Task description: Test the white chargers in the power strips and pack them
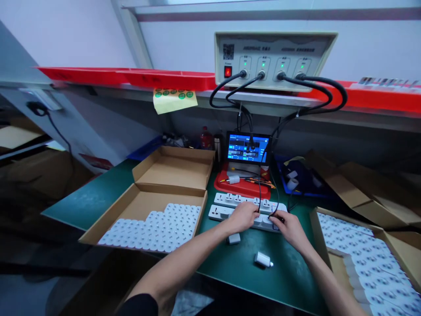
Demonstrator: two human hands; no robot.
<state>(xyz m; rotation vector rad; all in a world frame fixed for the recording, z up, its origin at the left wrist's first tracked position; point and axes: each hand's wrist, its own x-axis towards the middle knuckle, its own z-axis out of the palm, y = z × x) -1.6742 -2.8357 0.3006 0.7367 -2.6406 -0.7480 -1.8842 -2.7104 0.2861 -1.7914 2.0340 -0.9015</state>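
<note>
My left hand (242, 217) is closed in a pinch over the front white power strip (215, 213), at the lower end of a thin black cable (259, 193). A second black cable (277, 195) drops to my right hand (287, 224), whose fingers pinch it at the strip's right part. Both cable ends are hidden by my fingers. Behind lies another white power strip (219, 198) with plugs in it. Nearer to me on the green table, a white charger-like plug (263, 259) lies on its side, and another white block (233, 238) sits below my left wrist.
An open cardboard box (141, 193) with rows of white pieces stands left; a similar box (320, 224) stands right. Behind the strips are a red tray (226, 186) and a lit screen (248, 148). Above, a shelf holds a cabled power unit (276, 57) and red bins (171, 79).
</note>
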